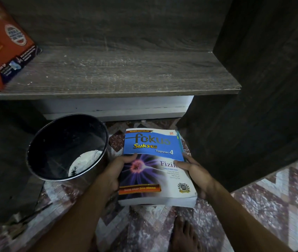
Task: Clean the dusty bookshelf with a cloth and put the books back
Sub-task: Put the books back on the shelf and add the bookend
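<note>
book (pixel 155 166): blue band, purple burst, white | shelf (pixel 119 77): grey-brown wood grain | bucket (pixel 66 148): black | floor (pixel 264 202): maroon-white zigzags | leaning book (pixel 2 48): orange

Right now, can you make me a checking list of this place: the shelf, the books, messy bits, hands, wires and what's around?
Surface: wooden shelf board, scratched, with pale specks.
Job's things: Fokus Sukses Fizik book, held low near the floor; orange book leaning at the shelf's left end.
Clutter: black bucket beside the book, white lump inside; cloth or not, cannot tell.
Grippers: left hand grips the book's left edge, right hand its right edge.
Cables: nothing seen.
Surroundings: patterned floor, a bare foot, dark side panel on the right.
</note>
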Action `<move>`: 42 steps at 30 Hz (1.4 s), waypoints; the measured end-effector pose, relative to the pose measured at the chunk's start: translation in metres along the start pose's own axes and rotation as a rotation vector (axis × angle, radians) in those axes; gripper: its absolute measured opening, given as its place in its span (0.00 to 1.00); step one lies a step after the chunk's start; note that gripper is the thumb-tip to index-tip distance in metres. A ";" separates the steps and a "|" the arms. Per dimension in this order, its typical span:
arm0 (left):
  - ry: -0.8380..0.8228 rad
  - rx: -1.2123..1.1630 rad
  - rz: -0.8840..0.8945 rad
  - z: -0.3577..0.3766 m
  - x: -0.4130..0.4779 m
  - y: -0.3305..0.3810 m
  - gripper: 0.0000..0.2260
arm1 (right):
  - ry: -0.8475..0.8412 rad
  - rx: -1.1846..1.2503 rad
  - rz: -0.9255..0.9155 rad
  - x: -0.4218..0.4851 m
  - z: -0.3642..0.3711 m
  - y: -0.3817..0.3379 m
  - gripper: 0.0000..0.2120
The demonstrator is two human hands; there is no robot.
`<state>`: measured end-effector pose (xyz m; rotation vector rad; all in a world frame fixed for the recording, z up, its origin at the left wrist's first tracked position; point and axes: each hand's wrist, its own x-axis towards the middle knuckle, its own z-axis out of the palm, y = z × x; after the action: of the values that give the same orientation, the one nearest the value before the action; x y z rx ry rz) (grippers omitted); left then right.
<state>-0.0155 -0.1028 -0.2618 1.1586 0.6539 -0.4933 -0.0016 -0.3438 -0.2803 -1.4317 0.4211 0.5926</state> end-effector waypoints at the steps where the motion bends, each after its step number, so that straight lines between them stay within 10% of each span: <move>1: 0.008 0.026 0.001 -0.001 -0.001 0.000 0.06 | 0.002 -0.011 -0.004 -0.001 0.001 0.000 0.15; 42: -0.076 0.553 0.875 0.016 -0.193 0.195 0.08 | -0.029 -0.252 -0.701 -0.191 0.085 -0.226 0.10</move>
<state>-0.0206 -0.0485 0.0075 1.7896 -0.1123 0.0502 -0.0200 -0.2923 0.0226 -1.6816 -0.1953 0.0943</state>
